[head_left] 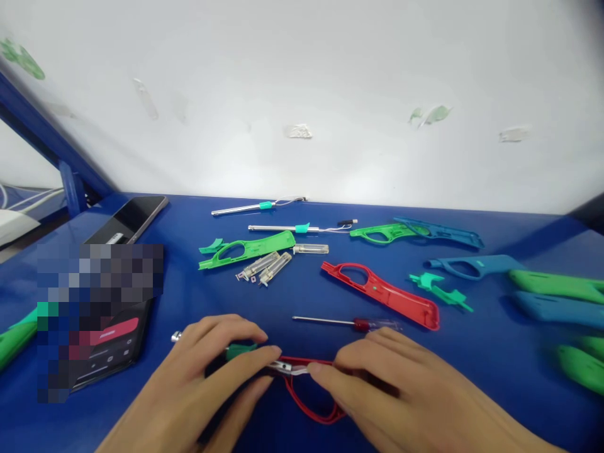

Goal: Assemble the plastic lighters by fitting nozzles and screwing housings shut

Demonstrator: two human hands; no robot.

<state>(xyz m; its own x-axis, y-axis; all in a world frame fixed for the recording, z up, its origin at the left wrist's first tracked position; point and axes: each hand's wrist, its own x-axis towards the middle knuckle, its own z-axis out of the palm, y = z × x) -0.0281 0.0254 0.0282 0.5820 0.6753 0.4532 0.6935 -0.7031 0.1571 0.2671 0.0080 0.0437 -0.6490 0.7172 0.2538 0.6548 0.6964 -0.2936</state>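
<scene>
My left hand (207,365) is closed around a metal lighter tube (281,366), whose slotted tip sticks out on the left. Green tape shows on the tube between my fingers. Below it is a red lighter casing half (309,406) with a trigger loop, its far end hidden under my right hand (377,384). My right thumb and fingers pinch the thin white wires (300,370) at the tube's end and touch the red casing. Just beyond the hands lies a screwdriver (361,324) with a red and clear handle.
Behind are another red casing half (391,296), a green casing half (264,245), clear fuel tanks (276,267), two wired tubes (283,229) and green triggers (441,290). Assembled-looking green and blue lighters (561,302) lie right. Phones (136,220) lie left, before a white wall (302,75).
</scene>
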